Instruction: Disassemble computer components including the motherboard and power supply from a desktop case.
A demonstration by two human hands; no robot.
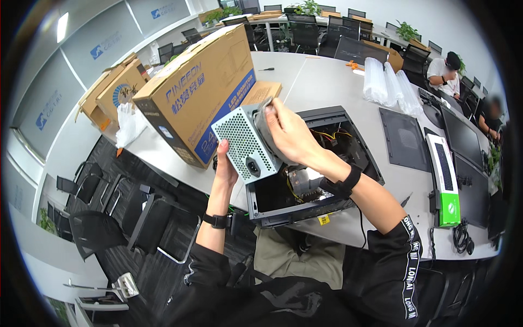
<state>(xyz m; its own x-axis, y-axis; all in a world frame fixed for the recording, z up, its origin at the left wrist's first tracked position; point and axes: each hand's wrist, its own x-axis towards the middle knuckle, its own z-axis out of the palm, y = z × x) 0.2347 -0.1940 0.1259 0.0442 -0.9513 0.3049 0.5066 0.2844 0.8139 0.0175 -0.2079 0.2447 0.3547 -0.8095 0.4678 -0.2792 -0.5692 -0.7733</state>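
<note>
**A:** What do the hands have right now?

**B:** I see both on the power supply unit (248,143), a grey metal box with a perforated face, lifted just above the open computer case (310,169). The left hand (224,165) is closed around its lower corner at about 7 o'clock, thumb up the side, carrying the weight from beneath. The right hand (291,135) presses a grey cloth (263,124) flat against the top face at 2 o'clock, fingers curled over it.

**A:** Why held like that?

**B:** I judge the bottom grip keeps the box steady while the cloth hand pushes on it. The socket side faces the camera, so the rubbed face tilts toward the person.

**A:** And the room around it?

**B:** Tight on the left. The big cardboard box (199,92) stands just beside the unit at 10 o'clock, near touching. Below, the case sits right at the near edge of the bench (327,82), its front lip overhanging slightly; yellow wires (332,133) lie inside at 3 o'clock of the unit. The removed side panel (404,139) lies flat further right, then a keyboard box (444,177) and monitors (463,139). The freest room is at 12 o'clock, the bare bench middle beyond the case. Chairs (109,212) crowd the floor at 8 o'clock.
</note>
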